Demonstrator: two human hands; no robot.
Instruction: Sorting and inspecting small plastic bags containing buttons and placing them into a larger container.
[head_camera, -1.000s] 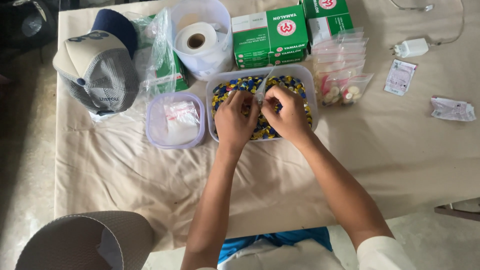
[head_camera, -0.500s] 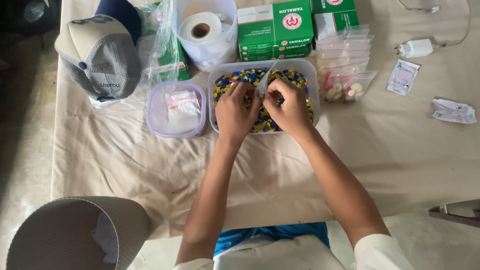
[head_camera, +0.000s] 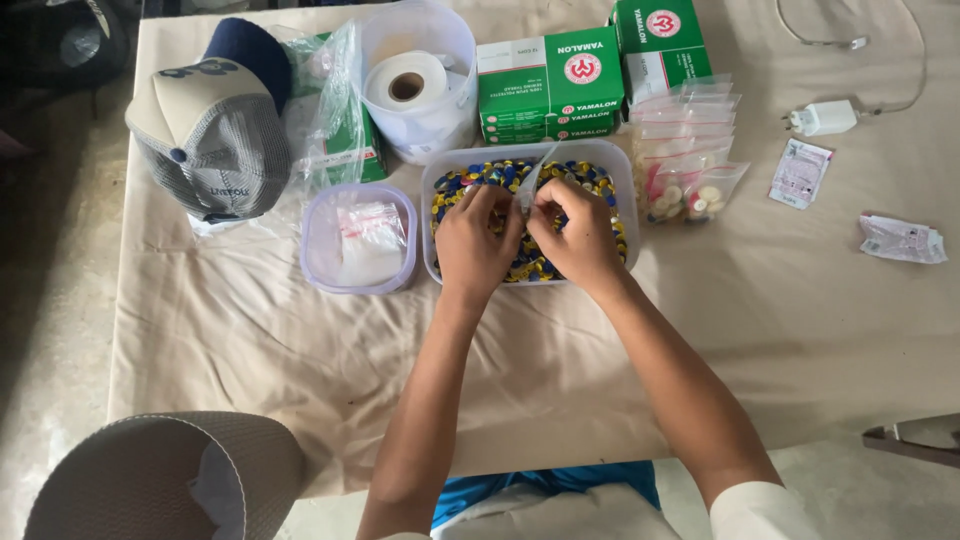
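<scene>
Pinching a small clear plastic bag (head_camera: 530, 180) between both hands, directly above a clear rectangular tub (head_camera: 622, 170) full of blue and yellow bottle caps (head_camera: 600, 185). Left hand (head_camera: 472, 245) curled closed, fingertips gripping the bag's left edge; right hand (head_camera: 575, 240) likewise closed, thumb and forefinger clamped on the right edge. Held low over the tub, probably so that any dropped cap falls back among the rest rather than onto the cloth. Bag mouth seemingly pulled apart between the 2 grips, though too small and too see-through to say whether anything sits inside.

Just left of the tub, touching or nearly so, a smaller round-cornered container with a lilac rim (head_camera: 312, 215), holding a few folded clear bags. Behind both, a round clear bucket (head_camera: 455, 125) with a toilet roll (head_camera: 405, 85) inside. Right of that, 2 green and white cartons (head_camera: 550, 85), one set behind and beside the other. Just right of the tub, a fanned stack of zip bags (head_camera: 690, 150), the front ones already holding pale and pink caps, kept within easy reach of the right hand.

Far left, a grey and navy cap (head_camera: 215, 125) resting on crinkled plastic. Far right, well apart from the work, a white charger (head_camera: 825, 118) with its cable and 2 small sachets (head_camera: 800, 172). Nothing between the hands and the tub; a cream tablecloth (head_camera: 300, 340) under it all.
</scene>
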